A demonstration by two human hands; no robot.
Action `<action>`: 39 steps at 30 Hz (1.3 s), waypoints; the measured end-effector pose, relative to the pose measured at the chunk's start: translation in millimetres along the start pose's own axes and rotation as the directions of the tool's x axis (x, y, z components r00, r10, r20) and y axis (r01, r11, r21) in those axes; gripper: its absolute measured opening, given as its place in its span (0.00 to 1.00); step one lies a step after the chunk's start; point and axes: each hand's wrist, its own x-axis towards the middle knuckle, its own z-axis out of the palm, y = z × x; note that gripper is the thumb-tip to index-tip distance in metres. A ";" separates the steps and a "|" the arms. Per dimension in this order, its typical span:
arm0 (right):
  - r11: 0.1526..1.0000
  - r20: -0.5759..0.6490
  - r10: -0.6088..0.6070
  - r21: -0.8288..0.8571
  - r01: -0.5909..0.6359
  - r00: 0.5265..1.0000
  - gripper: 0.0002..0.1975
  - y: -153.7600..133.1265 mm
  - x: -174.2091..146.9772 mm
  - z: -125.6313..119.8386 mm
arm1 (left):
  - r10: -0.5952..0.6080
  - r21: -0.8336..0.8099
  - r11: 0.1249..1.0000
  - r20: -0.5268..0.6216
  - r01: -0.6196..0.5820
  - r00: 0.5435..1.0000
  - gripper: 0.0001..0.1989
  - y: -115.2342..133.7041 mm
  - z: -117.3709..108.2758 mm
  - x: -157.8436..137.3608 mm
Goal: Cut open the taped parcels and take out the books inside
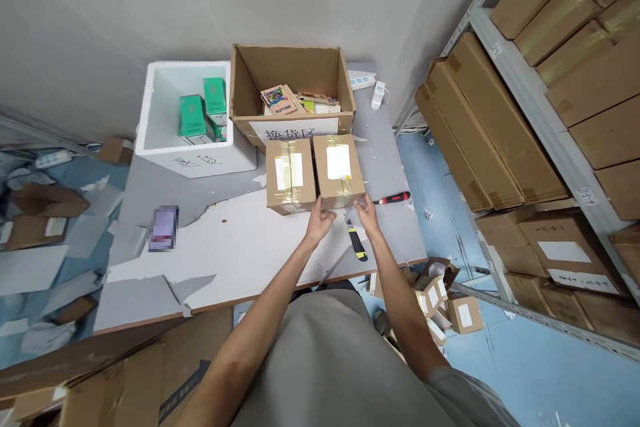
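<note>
Two taped cardboard boxes stand side by side near the middle of the table. My left hand (320,220) is at the near left corner of the right-hand cardboard box (340,170), fingers curled against it, close to the gap between the boxes. At the near right corner of that same box is my right hand (367,215), its fingers on the edge. The left-hand cardboard box (291,173) has a white label under clear tape. A yellow-and-black utility knife (357,241) lies between my forearms. Beside my right hand is a red-and-black knife (395,198).
Behind the boxes sits an open carton (290,127) with booklets. Left of it, a white foam box (187,160) holds several green boxes. A blurred purple item (163,228) lies on the table's left. A shelf (530,73) of cartons stands right; small boxes (465,315) litter the floor.
</note>
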 end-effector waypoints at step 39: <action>0.817 -0.056 -0.126 -0.573 0.071 0.990 0.17 79.6 -296.1 73.7 | 0.100 0.174 0.984 -0.340 -0.042 0.935 0.25 -102.7 -333.1 -166.7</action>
